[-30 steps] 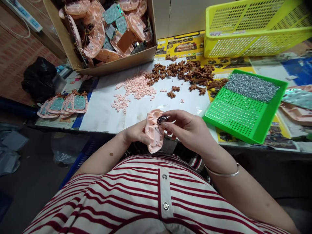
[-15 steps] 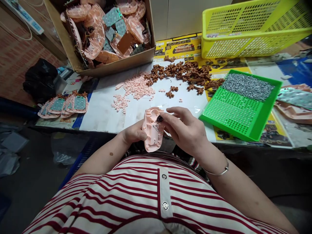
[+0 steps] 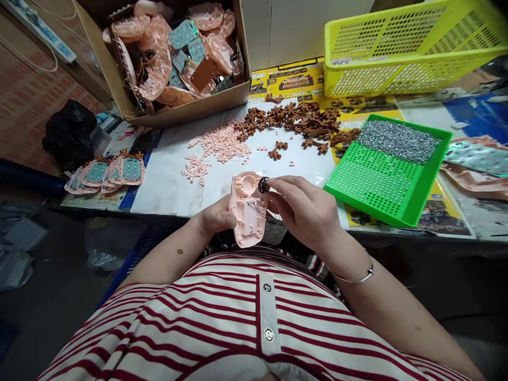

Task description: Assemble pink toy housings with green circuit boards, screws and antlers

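Note:
My left hand (image 3: 216, 217) grips a pink plastic toy shell (image 3: 246, 210) from its left side, its hollow inner face turned up, just in front of the table edge. My right hand (image 3: 305, 209) pinches a small round black part (image 3: 263, 184) at the shell's upper right rim, with thin wires running from it into the shell. A silver bangle sits on my right wrist.
On the table lie a heap of small pink pieces (image 3: 224, 142) and brown antler-like parts (image 3: 296, 119). A green tray (image 3: 381, 180) holds silvery screws at its far end. Behind are a cardboard box (image 3: 190, 108) of pink shells and a yellow basket (image 3: 405, 47). Finished pieces (image 3: 105, 172) lie left.
The shell has tilted so its open face shows more. My right hand drew the black part up from inside the shell to its upper right rim.

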{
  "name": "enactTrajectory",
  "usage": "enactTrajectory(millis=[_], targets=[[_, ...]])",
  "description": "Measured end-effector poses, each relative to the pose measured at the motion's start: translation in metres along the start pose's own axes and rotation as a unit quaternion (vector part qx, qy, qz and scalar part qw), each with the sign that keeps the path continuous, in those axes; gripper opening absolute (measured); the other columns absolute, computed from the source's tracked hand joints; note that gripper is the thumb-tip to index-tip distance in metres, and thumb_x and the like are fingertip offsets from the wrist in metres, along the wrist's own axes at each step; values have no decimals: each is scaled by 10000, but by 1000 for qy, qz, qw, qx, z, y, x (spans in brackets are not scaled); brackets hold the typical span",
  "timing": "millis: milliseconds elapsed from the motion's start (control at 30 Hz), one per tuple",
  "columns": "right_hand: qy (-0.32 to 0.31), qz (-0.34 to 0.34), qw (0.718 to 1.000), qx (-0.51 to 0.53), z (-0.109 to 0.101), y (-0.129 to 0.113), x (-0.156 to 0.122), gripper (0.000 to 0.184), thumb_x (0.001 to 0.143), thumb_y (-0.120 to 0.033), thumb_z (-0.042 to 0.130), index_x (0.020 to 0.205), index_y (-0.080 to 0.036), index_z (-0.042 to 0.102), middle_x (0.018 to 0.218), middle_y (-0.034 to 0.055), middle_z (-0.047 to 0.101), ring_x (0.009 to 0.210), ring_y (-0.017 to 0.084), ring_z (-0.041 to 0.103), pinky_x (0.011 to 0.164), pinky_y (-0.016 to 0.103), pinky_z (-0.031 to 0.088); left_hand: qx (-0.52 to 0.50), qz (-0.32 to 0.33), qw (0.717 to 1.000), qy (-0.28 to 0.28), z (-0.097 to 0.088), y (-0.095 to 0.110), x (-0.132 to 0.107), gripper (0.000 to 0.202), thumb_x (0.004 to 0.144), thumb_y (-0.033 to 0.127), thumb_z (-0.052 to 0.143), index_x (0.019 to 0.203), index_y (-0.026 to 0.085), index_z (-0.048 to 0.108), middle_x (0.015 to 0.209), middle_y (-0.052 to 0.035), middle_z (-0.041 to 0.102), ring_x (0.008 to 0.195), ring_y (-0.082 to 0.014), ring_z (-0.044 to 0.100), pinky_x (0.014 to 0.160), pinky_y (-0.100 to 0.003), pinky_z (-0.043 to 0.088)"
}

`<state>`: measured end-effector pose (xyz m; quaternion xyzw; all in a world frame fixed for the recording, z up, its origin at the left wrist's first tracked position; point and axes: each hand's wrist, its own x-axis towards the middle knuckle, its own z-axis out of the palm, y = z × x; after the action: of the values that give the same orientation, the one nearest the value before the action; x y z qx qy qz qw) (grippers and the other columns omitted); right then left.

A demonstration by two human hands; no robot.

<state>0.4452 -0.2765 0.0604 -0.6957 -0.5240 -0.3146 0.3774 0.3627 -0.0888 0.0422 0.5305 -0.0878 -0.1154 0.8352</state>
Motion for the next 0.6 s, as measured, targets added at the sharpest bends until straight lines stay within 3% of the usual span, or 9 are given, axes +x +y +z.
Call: enactTrajectory(millis=[167,300,467,600], targets=[[-24,6,1000,5,-3,1,1,216,958,-140,577,1165,-150,636,993,105,749,834,175,717,671,274,587,11,-3,1000,-15,4,3,0,717,561,522,854,1114,144,597,1069,-139,709,1066,-345,672,943,-449,494],[-36,23,999,30,-4,2,0,234,982,-170,542,1200,-168,627,1001,103,733,843,178,708,670,286,591,2,-22,1000,5,7,3,0,788,477,511,885,1104,146,578,1075,-146,706,1087,-363,658,974,-470,476],[-33,47,995,76,-3,2,0,226,991,-188,536,1196,-188,631,982,89,711,866,173,695,703,285,592,-22,9,1000,13,10,-1,-1,844,520,456,875,1222,173,501,1085,-138,696,1076,-356,664,939,-470,482],[-28,47,993,105,-2,6,1,175,983,-159,533,1129,-187,626,937,80,681,860,170,671,680,280,574,-20,-15,999,25,12,3,-1,882,422,457,918,1155,181,510,1054,-128,694,1105,-376,642,960,-496,479]])
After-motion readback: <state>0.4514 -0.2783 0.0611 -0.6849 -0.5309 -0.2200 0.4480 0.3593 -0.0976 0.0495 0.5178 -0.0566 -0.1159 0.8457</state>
